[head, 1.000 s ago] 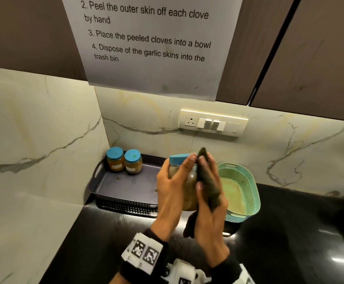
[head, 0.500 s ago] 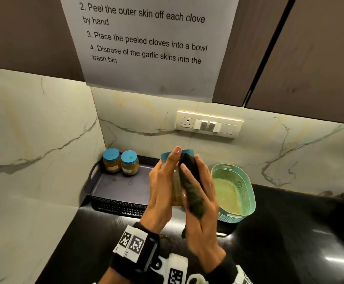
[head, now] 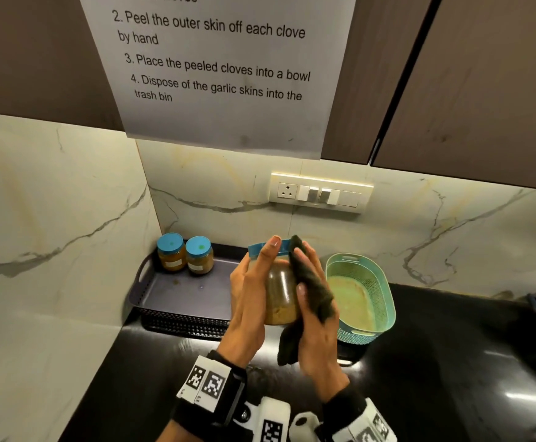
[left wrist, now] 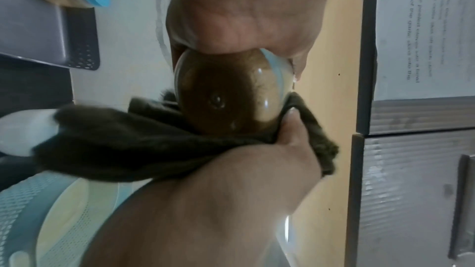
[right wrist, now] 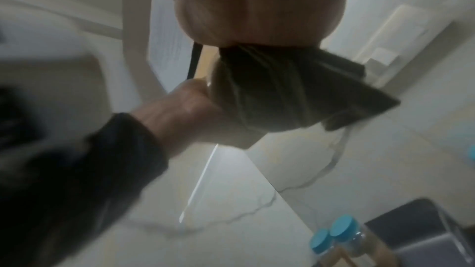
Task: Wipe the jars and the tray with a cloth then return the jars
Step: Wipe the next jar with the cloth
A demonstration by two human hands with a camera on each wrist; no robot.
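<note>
Left hand: fingers curled around the held jar, above the counter.
Right hand: presses the dark cloth against the jar's side, fingers wrapped over it.
Tray: holds two blue-lidded jars at its back left corner.

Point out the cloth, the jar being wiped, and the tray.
cloth (head: 311,282), head view, on its folded middle.
jar being wiped (head: 281,291), head view, on its glass side.
tray (head: 177,293), head view, on its bare floor.

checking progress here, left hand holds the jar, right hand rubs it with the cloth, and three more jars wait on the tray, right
Nearly. The head view shows only two jars waiting at the tray's back left corner, not three. The rest holds: the left hand holds the jar and the right hand rubs it with the cloth.
</note>
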